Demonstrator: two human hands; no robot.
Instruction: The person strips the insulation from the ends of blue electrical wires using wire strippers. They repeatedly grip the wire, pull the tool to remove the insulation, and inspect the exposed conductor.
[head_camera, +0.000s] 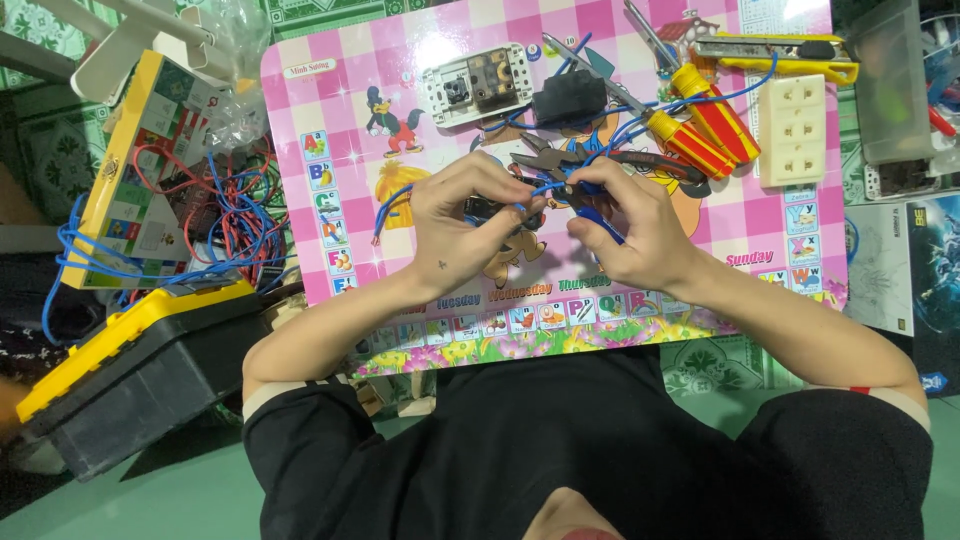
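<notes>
Hands meet over the middle of the pink table (700, 230): the left hand (455, 225) pinches a blue wire (540, 188), the right hand (630, 235) closes on its far end. Steady, short grips near the end suit this. Wire runs left to right.
</notes>
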